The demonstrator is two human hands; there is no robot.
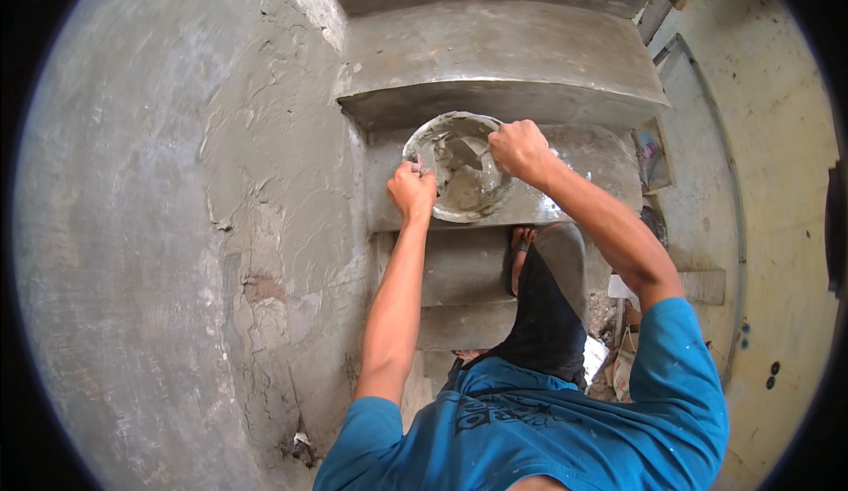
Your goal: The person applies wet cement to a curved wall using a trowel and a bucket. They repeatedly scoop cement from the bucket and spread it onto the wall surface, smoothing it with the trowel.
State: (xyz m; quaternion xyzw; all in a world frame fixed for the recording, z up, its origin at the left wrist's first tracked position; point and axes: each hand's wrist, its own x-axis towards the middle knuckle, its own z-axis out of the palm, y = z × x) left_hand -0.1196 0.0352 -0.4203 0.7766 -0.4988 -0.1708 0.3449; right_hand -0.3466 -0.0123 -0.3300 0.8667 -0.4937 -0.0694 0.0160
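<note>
A round pan of wet grey mortar [442, 214] rests on a concrete step in front of me. My left hand [412, 191] is closed on the near-left part of its rim, thumb uppermost. My right hand [521, 149] makes a fist above the right side of the rim. From it a trowel [465, 153] appears to reach into the mortar, its blade smeared grey; the handle is hidden inside my fingers.
Concrete steps [495, 45] rise ahead and drop beneath my feet. Along the left runs a wall [274, 164] with rough, partly fresh plaster. To the right are a small framed picture [652, 155], a pale door-like panel [707, 138] and rubble with bags [623, 372].
</note>
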